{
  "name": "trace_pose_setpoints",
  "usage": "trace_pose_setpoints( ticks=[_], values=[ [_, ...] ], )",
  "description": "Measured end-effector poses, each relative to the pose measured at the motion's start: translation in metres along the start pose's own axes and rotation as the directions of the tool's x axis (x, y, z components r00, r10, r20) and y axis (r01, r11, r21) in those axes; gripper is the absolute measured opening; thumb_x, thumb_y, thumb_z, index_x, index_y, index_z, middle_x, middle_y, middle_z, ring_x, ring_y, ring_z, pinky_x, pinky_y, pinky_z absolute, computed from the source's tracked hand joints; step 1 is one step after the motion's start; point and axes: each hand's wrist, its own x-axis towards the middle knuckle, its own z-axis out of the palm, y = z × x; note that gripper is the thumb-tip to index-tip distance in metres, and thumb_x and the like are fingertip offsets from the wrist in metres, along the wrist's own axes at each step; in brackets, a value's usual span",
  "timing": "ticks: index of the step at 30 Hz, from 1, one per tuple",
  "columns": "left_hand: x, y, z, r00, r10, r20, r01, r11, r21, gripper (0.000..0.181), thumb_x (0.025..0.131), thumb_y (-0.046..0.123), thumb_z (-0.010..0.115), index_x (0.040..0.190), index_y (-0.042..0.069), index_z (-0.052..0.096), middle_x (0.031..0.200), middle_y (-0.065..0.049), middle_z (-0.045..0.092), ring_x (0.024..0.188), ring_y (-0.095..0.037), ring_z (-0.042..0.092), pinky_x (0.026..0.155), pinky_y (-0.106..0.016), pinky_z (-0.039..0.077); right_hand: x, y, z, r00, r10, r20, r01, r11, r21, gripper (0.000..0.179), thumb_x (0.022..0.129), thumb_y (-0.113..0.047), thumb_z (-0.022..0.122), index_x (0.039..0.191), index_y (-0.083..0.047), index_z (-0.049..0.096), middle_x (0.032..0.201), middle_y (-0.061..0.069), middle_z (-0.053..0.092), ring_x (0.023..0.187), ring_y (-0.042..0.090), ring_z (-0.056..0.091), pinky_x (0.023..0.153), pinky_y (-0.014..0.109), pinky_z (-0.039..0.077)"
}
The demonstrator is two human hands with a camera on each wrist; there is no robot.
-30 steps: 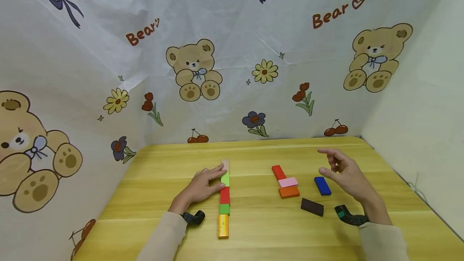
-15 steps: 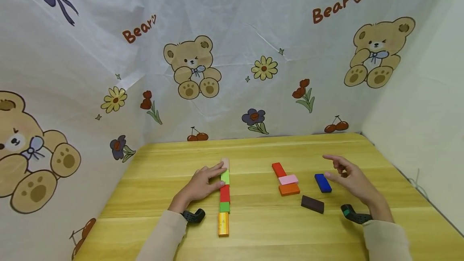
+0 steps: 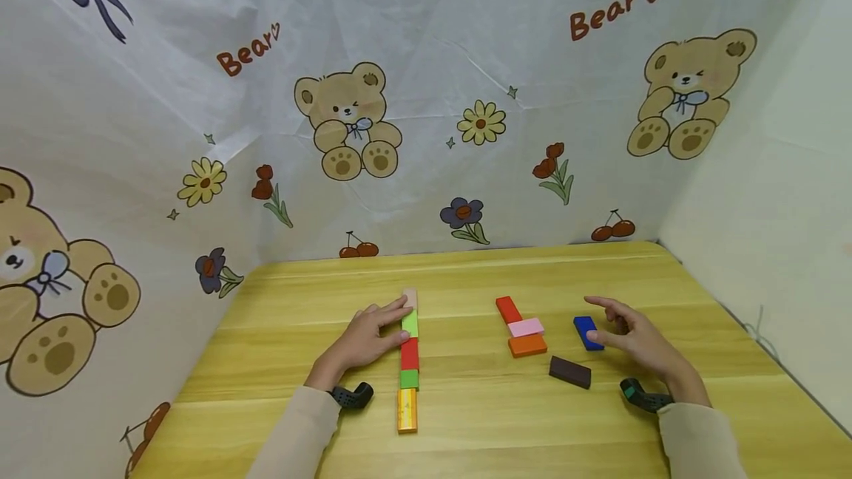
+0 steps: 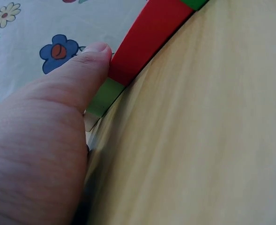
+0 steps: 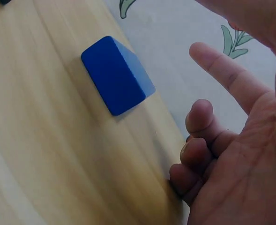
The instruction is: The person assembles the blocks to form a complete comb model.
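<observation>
In the head view my left hand (image 3: 362,338) lies along the left side of a straight row of blocks, fingers stretched. Its fingertips touch the beige block (image 3: 411,298) and its thumb is at the seam of the light green block (image 3: 410,322) and the red block (image 3: 410,355). Nearer in the row come a green block (image 3: 409,379) and a yellow-orange block (image 3: 407,411). My right hand (image 3: 639,346) hovers beside a blue block (image 5: 112,77), thumb and index finger apart, other fingers loosely curled. The right wrist view shows a gap between the fingers and this block.
Between the hands lie a red block (image 3: 509,309), a pink block (image 3: 526,327) and an orange block (image 3: 528,346), close together. A dark brown block (image 3: 569,372) lies nearer. Behind the wooden table (image 3: 466,427) hangs a bear-patterned sheet (image 3: 413,109).
My right hand has come down and closer to the blue block, its thumb now overlapping the block in the head view. The left hand stays on the row; the head view has tilted slightly.
</observation>
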Motion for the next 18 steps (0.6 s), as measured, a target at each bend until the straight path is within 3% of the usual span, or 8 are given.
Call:
trace_pose_setpoints(
  ticks=[8,10,13,15,18],
  values=[
    [0.0014,0.0002,-0.0004,1.000,-0.003,0.005,0.003,1.000,-0.002,0.061,0.097,0.059,0.054,0.151,0.032,0.046,0.164,0.011,0.031,0.106,-0.008,0.048,0.095,-0.040,0.031,-0.0005,0.0053,0.0009,1.000,0.014,0.007,-0.014,0.999,-0.053,0.068,0.088,-0.024,0.079,0.147,-0.011,0.049,0.095,0.011,0.036,0.087,0.021,0.035,0.068,0.030,0.031],
    [0.0010,0.0005,-0.0005,1.000,0.002,0.001,-0.002,1.000,-0.001,0.060,0.097,0.058,0.055,0.151,0.032,0.047,0.164,0.010,0.031,0.104,-0.008,0.048,0.094,-0.039,0.031,-0.0008,0.0057,0.0010,0.999,0.040,0.014,-0.038,0.995,-0.087,0.070,0.087,-0.030,0.080,0.148,-0.014,0.050,0.106,0.011,0.044,0.096,0.017,0.041,0.071,0.024,0.034],
    [0.0005,0.0002,-0.0007,1.000,0.006,-0.004,-0.006,1.000,0.004,0.060,0.097,0.057,0.055,0.151,0.031,0.047,0.164,0.010,0.032,0.104,-0.008,0.049,0.094,-0.039,0.032,-0.0007,0.0056,0.0016,0.996,0.085,0.032,-0.081,0.990,-0.114,0.075,0.083,-0.036,0.082,0.149,-0.019,0.049,0.127,0.012,0.048,0.116,0.022,0.044,0.083,0.020,0.037],
    [-0.0001,-0.0003,-0.0005,1.000,0.004,-0.006,-0.004,1.000,0.009,0.060,0.097,0.058,0.054,0.151,0.031,0.047,0.164,0.010,0.032,0.105,-0.008,0.049,0.094,-0.040,0.032,-0.0004,0.0055,0.0019,0.993,0.106,0.045,-0.099,0.987,-0.123,0.078,0.082,-0.039,0.083,0.149,-0.021,0.049,0.143,0.014,0.045,0.131,0.032,0.043,0.096,0.026,0.041],
    [-0.0005,-0.0009,0.0003,1.000,0.006,-0.007,-0.006,1.000,0.007,0.061,0.097,0.059,0.054,0.151,0.031,0.047,0.163,0.011,0.032,0.106,-0.008,0.049,0.094,-0.039,0.032,-0.0002,0.0052,0.0023,0.990,0.124,0.063,-0.116,0.986,-0.122,0.081,0.080,-0.039,0.084,0.150,-0.021,0.048,0.150,0.020,0.040,0.139,0.047,0.037,0.107,0.049,0.039]
  ],
)
